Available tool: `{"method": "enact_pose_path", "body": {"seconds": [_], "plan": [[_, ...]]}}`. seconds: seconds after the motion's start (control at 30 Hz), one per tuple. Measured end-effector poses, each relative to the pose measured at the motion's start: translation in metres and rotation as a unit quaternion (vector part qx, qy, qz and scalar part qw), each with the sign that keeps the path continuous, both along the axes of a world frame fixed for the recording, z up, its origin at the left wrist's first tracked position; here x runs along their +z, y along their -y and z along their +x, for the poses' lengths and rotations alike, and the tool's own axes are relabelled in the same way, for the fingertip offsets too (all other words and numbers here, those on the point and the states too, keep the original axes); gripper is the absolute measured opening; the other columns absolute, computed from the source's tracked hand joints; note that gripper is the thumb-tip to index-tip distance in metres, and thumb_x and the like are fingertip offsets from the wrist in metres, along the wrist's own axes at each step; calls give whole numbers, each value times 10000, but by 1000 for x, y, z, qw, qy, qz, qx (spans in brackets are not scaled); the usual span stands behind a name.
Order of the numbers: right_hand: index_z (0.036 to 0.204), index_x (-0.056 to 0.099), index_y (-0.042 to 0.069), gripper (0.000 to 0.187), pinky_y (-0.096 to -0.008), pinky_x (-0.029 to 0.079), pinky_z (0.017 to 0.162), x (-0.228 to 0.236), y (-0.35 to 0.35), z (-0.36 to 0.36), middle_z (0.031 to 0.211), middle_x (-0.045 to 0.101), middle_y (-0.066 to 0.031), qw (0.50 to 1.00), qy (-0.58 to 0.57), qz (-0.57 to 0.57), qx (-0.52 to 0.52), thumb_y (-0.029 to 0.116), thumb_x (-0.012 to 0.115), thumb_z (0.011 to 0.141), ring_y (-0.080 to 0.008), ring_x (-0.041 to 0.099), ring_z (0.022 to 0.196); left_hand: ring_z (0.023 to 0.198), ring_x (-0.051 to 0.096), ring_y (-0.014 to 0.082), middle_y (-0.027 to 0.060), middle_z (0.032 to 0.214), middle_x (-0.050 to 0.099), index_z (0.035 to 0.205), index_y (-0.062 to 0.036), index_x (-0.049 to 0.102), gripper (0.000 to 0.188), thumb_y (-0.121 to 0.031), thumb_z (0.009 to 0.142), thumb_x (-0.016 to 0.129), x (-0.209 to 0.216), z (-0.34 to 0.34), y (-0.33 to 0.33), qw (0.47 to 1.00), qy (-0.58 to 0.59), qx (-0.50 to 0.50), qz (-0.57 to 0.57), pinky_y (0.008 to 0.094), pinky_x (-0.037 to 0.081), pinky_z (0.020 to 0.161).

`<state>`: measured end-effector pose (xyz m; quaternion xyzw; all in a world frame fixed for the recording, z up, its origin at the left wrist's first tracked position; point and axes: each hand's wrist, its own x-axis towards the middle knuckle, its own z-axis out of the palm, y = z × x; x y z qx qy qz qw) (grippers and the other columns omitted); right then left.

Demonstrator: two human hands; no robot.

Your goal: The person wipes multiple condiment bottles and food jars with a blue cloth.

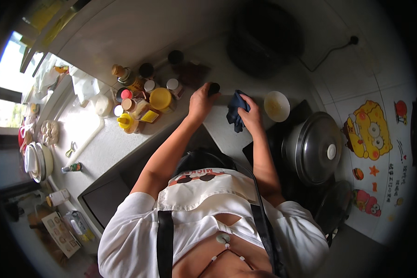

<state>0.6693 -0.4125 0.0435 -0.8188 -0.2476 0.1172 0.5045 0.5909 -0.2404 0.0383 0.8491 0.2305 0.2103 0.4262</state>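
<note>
My left hand [200, 103] is closed round a small jar with a black lid [213, 89], held over the counter; its body is mostly hidden by my fingers. In my right hand [251, 115] is a bunched dark blue cloth [236, 111], gripped between thumb and fingers. The cloth hangs a little apart from the jar. Just right of my right hand stands a pale bowl [277, 106] with yellowish remains inside. Left of my left hand, several bottles and jars crowd together, among them a jar with a yellow lid [161, 99] and a yellow squeeze bottle [125, 121].
A large lidded pot [318, 149] sits on the dark stove at the right, with a dark pan [333, 206] nearer me. A big black appliance [265, 39] stands at the back, its cord running to the wall. A small green bottle [72, 167] lies on the left counter.
</note>
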Motion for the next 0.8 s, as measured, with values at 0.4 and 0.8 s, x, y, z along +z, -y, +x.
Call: {"method": "enact_pose_path", "body": {"seconds": [0.4,0.8], "plan": [[1102,565,37,402,-342,433,854,-1,-14,-13,1065,575,-175,999,10,-19,28,62,553,702,-317,558,984,1038,529,344,198,1122,545,1223,-26,423,649,-197,676,727,-14,3,-9,999,53,-5,4,373,435,856],[1048,590,38,388,-344,422,884,47,-63,-85,1072,576,-154,947,80,-125,286,51,521,667,-317,544,1017,951,593,243,130,1035,594,1061,-34,560,272,-25,791,595,25,-161,-32,981,175,-11,-84,311,486,790]]}}
